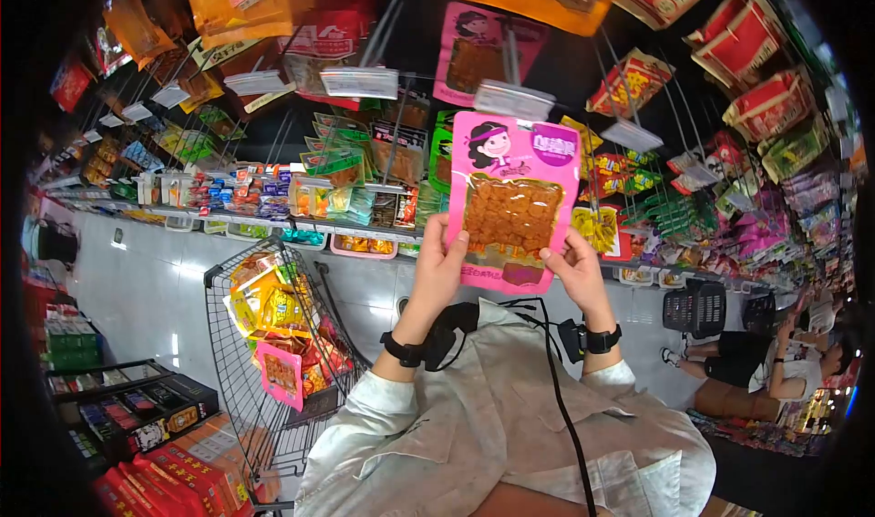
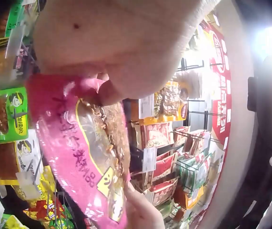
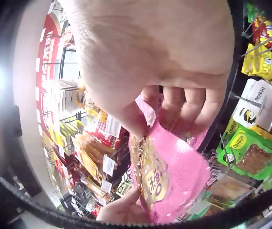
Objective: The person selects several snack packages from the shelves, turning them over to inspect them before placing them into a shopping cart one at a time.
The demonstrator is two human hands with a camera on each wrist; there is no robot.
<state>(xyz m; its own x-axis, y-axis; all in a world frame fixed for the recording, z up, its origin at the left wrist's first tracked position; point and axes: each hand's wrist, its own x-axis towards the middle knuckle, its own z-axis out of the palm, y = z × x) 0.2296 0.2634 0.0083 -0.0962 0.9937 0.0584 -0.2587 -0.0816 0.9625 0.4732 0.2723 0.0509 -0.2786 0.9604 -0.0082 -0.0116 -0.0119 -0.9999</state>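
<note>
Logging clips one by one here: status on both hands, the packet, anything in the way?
Left hand and right hand gripping pink packet by its lower side edges. Printed front showing in head view. Nothing seen blocking the hands.

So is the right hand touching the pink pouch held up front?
Touching. In the head view, the right hand pinches the pink pouch by its edge, thumb on the front.

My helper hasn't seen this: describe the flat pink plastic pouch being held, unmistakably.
From the black wire shopping cart at left in the head view, move right to the left hand and right hand. Between them is the pink plastic pouch, a cartoon figure above its brown contents. A similar pink pouch lies in the cart and another hangs behind; only this one is held.
</note>
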